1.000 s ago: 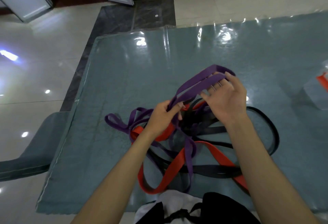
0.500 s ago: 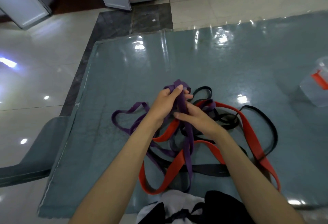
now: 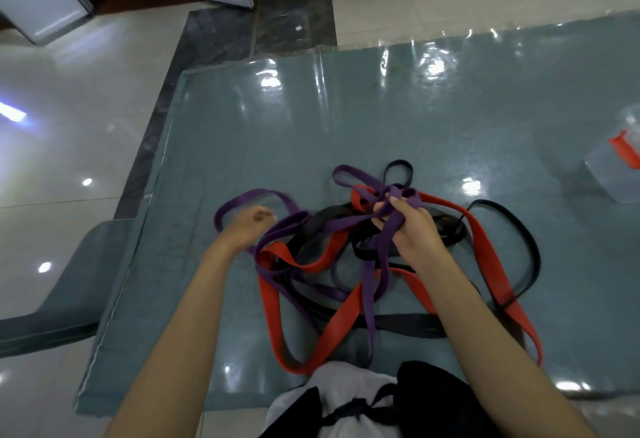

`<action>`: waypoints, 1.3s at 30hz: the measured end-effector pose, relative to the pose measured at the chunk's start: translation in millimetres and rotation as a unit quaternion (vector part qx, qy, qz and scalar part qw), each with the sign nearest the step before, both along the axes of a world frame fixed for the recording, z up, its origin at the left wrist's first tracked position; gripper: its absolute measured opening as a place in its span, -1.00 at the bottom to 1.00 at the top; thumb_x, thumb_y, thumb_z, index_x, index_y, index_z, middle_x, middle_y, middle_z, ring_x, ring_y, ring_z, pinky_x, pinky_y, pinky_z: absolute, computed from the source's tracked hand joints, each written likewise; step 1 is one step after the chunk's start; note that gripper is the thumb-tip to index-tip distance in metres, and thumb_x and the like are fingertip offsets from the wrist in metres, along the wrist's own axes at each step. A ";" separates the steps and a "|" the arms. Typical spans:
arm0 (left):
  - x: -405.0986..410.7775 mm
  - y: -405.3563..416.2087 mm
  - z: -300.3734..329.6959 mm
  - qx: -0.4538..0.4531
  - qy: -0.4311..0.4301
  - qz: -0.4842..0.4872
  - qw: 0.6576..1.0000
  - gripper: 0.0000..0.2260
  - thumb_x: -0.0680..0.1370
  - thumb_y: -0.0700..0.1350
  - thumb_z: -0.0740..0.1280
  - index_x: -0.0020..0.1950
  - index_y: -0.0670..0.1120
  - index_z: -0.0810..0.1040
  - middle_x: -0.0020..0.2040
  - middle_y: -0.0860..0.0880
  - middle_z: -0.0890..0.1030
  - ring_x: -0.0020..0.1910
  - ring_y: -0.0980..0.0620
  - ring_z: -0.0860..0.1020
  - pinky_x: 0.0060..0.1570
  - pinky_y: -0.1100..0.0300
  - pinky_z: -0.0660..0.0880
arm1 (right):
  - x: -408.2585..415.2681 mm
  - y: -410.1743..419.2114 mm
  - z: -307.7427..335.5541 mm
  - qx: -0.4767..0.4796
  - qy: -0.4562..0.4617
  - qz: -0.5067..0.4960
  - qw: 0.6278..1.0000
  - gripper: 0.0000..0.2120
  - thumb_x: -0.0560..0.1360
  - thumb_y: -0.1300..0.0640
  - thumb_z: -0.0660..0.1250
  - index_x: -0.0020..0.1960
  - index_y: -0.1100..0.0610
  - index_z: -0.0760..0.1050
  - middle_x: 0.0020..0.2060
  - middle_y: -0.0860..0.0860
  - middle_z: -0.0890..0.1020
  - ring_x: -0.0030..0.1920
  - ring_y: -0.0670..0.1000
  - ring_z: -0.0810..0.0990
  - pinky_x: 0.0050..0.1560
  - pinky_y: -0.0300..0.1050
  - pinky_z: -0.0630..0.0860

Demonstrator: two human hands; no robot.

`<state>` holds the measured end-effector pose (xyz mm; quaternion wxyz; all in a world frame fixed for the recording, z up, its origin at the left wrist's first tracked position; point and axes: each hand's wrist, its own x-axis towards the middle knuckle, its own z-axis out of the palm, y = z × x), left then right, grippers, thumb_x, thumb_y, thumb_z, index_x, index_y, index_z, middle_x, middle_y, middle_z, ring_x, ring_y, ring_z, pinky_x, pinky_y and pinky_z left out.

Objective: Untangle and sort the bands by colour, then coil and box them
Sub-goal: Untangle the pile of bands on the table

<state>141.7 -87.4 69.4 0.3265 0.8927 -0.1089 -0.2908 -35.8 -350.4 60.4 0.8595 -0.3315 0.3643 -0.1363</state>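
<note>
Head camera looks down on the bench [image 3: 346,132], a wide blue-grey top under a glossy clear cover, and on it the tangle sprawls below and around the right hand's grip. Red bands [image 3: 485,250] run in broad loops out to the right of that grip and down toward the person, crossing over black bands [image 3: 412,325] that lie flat underneath and arc away on the far right. Purple bands [image 3: 372,285] thread through the lot, one length hanging straight down from the grip, another loop reaching left. Right hand [image 3: 412,229] is closed tight on a bunch of purple band, fingers wrapped round it, lifted just above the knot of red and black. Left hand [image 3: 247,226], well left of that grip, is curled into a fist at the purple loop's edge; motion blur there means I cannot tell if it actually pinches the band. Far right of the grip, at the frame's edge, sits a clear box [image 3: 614,174] with a red clasp.
</note>
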 end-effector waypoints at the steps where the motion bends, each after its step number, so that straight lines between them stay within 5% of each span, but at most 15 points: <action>1: -5.1 0.9 -10.6 0.020 0.009 -0.020 1.000 -0.71 0.66 -0.05 0.42 0.33 -0.15 0.62 0.26 -0.09 0.64 0.28 -0.03 0.57 0.20 0.17 0.44 | -0.8 -2.3 -2.7 0.011 0.006 -0.005 1.000 -0.91 0.67 0.28 0.31 0.02 0.21 0.58 -0.29 0.09 0.70 -0.19 0.04 0.71 0.03 0.05 0.66; 4: -24.4 -5.6 -36.6 0.058 0.033 -0.079 0.995 -0.54 0.57 0.06 0.51 0.40 -0.09 0.56 0.27 -0.02 0.59 0.35 -0.06 0.56 0.22 0.16 0.42 | -3.2 -2.0 -9.6 -0.027 0.019 0.016 0.999 -0.91 0.63 0.28 0.38 -0.04 0.14 0.59 -0.32 0.04 0.64 -0.23 -0.02 0.67 0.08 0.04 0.63; 7: -41.2 -12.1 -59.7 0.177 -0.072 -0.092 0.977 -0.26 0.47 0.24 0.54 0.55 0.00 0.40 0.43 -0.03 0.47 0.46 -0.12 0.41 0.42 -0.15 0.40 | -4.5 -0.2 -11.3 -0.067 0.026 0.032 0.997 -0.86 0.61 0.33 0.39 -0.05 0.13 0.57 -0.30 0.03 0.62 -0.23 -0.03 0.65 -0.01 -0.01 0.66; 12: -46.2 -15.4 -74.4 0.242 -0.233 -0.068 0.939 -0.60 0.45 0.21 0.52 0.18 0.03 0.63 0.21 -0.02 0.49 0.29 -0.11 0.42 0.25 -0.06 0.33 | -6.7 -1.3 -13.1 -0.066 0.024 0.022 0.997 -0.87 0.63 0.33 0.35 -0.02 0.14 0.60 -0.25 0.03 0.66 -0.18 -0.01 0.66 0.00 -0.03 0.63; 18: -27.8 1.1 -73.0 0.121 -0.153 0.062 0.979 -0.68 0.52 0.07 0.46 -0.20 -0.01 0.35 -0.21 -0.01 0.55 -0.04 -0.20 0.63 -0.15 0.06 0.39 | -6.9 -10.9 -9.1 0.000 0.012 -0.058 0.998 -0.90 0.68 0.27 0.29 0.02 0.21 0.57 -0.25 0.11 0.70 -0.25 0.05 0.71 -0.22 -0.09 0.69; 20: -24.0 7.7 -73.7 0.075 -0.143 0.116 0.980 -0.74 0.54 0.00 0.45 -0.16 0.01 0.36 -0.24 0.02 0.54 -0.10 -0.19 0.61 -0.16 0.06 0.38 | -7.9 -13.4 -8.7 0.024 0.006 -0.068 0.997 -0.90 0.68 0.24 0.31 0.06 0.23 0.58 -0.23 0.16 0.73 -0.23 0.08 0.76 -0.21 -0.06 0.70; 23: -19.7 10.8 -72.9 0.039 -0.114 0.133 0.984 -0.77 0.57 0.01 0.46 0.07 -0.01 0.44 -0.01 0.02 0.59 -0.02 -0.06 0.58 -0.06 0.08 0.42 | -7.6 -15.4 -8.9 0.028 -0.011 -0.065 0.997 -0.85 0.72 0.19 0.27 0.24 0.20 0.53 -0.16 0.24 0.75 -0.11 0.19 0.79 -0.14 0.12 0.74; 26: -16.5 9.9 -74.6 0.033 -0.072 0.137 0.987 -0.78 0.58 0.09 0.44 0.14 0.01 0.60 0.07 0.04 0.64 0.07 0.06 0.57 0.02 0.15 0.42 | -7.7 -17.1 -10.2 -0.024 0.003 -0.015 1.000 -0.72 0.75 0.09 0.20 0.45 0.07 0.39 -0.12 0.25 0.76 -0.02 0.29 0.77 -0.02 0.25 0.72; 29: -15.2 5.1 -74.0 0.054 -0.048 0.128 0.989 -0.70 0.58 0.23 0.38 -0.02 0.01 0.69 -0.11 0.10 0.69 0.02 0.01 0.61 -0.05 0.13 0.43 | -9.8 -16.8 -11.0 -0.081 0.034 0.012 0.996 -0.71 0.76 -0.01 0.16 0.47 -0.12 0.34 -0.23 0.20 0.73 -0.19 0.25 0.77 -0.11 0.24 0.73; 32: -14.0 3.6 -67.9 0.082 0.000 0.103 0.991 -0.48 0.55 0.43 0.25 -0.27 0.01 0.55 -0.38 0.14 0.57 -0.21 0.06 0.56 -0.21 0.13 0.41 | -11.3 -17.4 -12.0 -0.157 0.084 0.042 0.983 -0.70 0.76 -0.05 0.17 0.35 0.12 0.45 -0.39 0.12 0.53 -0.46 0.08 0.56 -0.36 0.03 0.65; 35: -12.9 6.9 -62.7 0.123 0.056 0.056 0.989 -0.39 0.51 0.56 0.10 -0.25 0.05 0.55 -0.27 0.12 0.51 -0.22 0.07 0.50 -0.08 0.05 0.44 | -15.0 -21.9 -10.5 -0.211 0.089 0.095 0.969 -0.75 0.70 0.12 0.32 0.27 0.26 0.43 -0.39 0.09 0.43 -0.50 0.03 0.45 -0.46 -0.08 0.53; 39: -9.0 11.9 -54.1 0.185 0.074 0.013 0.980 -0.19 0.40 0.67 -0.03 -0.14 0.00 0.65 -0.21 0.02 0.64 -0.12 -0.03 0.61 0.08 0.00 0.50 | -19.1 -31.3 -6.6 -0.322 0.165 0.212 0.908 -0.69 0.52 0.35 0.49 0.21 0.29 0.51 -0.35 0.10 0.63 -0.32 0.08 0.64 -0.08 0.08 0.66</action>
